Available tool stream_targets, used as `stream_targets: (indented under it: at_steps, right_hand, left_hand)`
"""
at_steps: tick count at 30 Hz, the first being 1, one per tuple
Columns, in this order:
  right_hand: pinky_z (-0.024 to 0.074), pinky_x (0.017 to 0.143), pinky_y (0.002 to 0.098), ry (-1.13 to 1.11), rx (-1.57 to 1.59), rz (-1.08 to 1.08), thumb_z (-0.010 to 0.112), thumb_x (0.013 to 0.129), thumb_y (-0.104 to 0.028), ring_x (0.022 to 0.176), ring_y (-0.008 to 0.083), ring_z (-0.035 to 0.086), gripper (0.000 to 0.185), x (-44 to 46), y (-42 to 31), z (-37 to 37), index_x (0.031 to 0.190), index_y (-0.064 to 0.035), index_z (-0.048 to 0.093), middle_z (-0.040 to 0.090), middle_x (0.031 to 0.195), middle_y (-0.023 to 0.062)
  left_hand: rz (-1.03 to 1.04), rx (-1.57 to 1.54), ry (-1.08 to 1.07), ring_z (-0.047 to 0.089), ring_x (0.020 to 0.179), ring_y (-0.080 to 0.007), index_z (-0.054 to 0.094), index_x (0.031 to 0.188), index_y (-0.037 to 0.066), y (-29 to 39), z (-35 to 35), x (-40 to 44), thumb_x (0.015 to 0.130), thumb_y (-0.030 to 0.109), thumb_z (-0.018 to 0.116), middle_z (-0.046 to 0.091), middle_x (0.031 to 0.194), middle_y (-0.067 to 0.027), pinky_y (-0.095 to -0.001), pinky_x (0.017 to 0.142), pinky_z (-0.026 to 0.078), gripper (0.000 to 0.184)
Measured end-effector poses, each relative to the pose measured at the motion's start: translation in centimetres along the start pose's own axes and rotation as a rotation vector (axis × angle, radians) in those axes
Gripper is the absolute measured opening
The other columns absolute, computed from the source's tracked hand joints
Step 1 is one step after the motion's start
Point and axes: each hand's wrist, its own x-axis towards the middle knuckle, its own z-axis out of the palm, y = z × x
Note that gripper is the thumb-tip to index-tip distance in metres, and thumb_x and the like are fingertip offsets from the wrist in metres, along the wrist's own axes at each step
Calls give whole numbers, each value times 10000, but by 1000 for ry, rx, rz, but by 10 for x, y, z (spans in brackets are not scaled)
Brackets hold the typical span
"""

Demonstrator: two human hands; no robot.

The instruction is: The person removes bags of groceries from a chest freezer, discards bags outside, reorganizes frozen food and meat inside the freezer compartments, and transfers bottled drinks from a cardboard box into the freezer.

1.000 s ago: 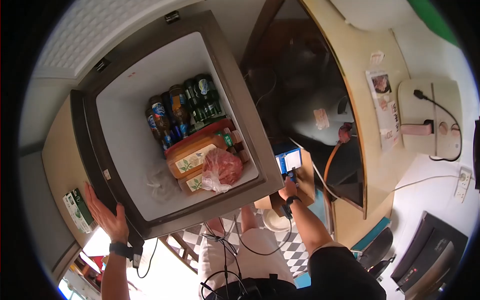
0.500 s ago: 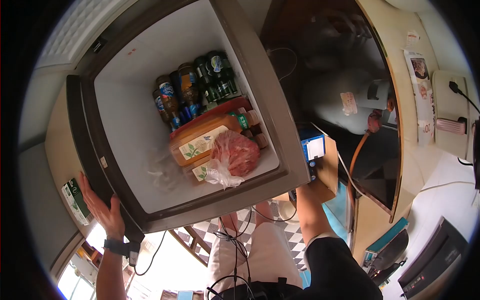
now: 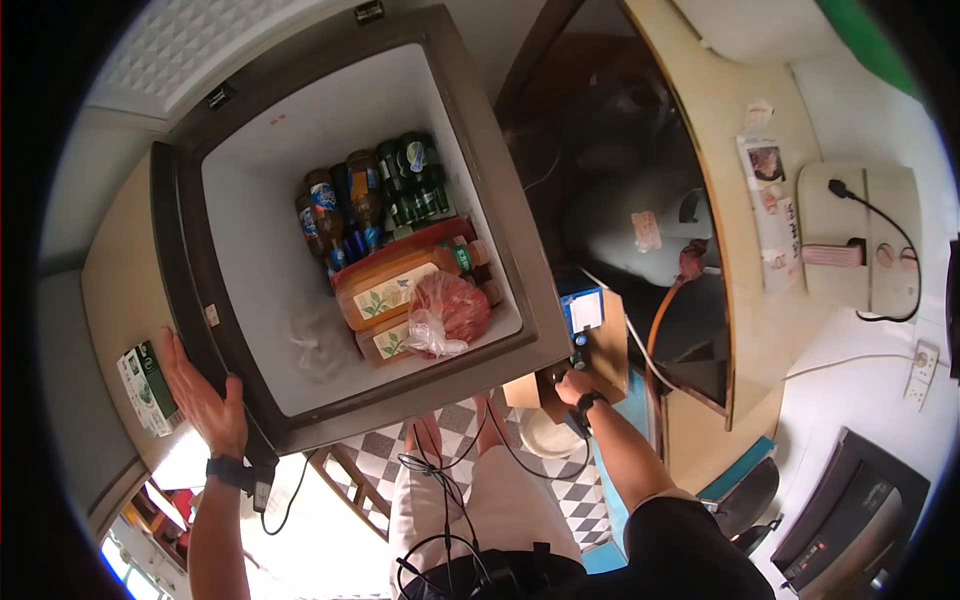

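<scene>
My left hand [image 3: 207, 400] lies flat with its fingers stretched along the outer side of the open chest freezer [image 3: 540, 300], beside a green and white carton [image 3: 150, 390]. My right hand [image 3: 574, 386] is down in an open cardboard box [image 3: 607, 345] to the right of the freezer, its fingers closed round what looks like a dark bottle [image 3: 550, 373], mostly hidden. In the freezer are brown beer bottles [image 3: 322, 200], green beer bottles [image 3: 408, 180], large bottles of amber drink [image 3: 385, 290] and a clear bag of red meat [image 3: 450, 312].
A grey gas cylinder [image 3: 610, 235] with an orange hose stands in the dark cabinet space on the right. A pale bucket [image 3: 550, 432] sits on the checkered floor by my feet. Cables [image 3: 450, 480] hang in front of my body. The freezer lid [image 3: 160, 70] is raised at upper left.
My view has shifted, bringing the cardboard box and my right hand into sight from behind the freezer's edge. My left hand keeps its place on the freezer's side.
</scene>
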Motion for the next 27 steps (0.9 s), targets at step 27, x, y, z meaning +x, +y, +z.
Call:
stream_targets:
  at_steps: [27]
  right_hand:
    - [330,421,268,-284,1507,-213,645,905,-111,453,84,454,177,-188,-156,-529,756,-71,558,515,621,-12]
  left_hand:
    - [-201,-104,-62,273,1528,-379,334,1510,-77,10,-46,15,674,220,654,303,1640,-211,-510,1263,224,943]
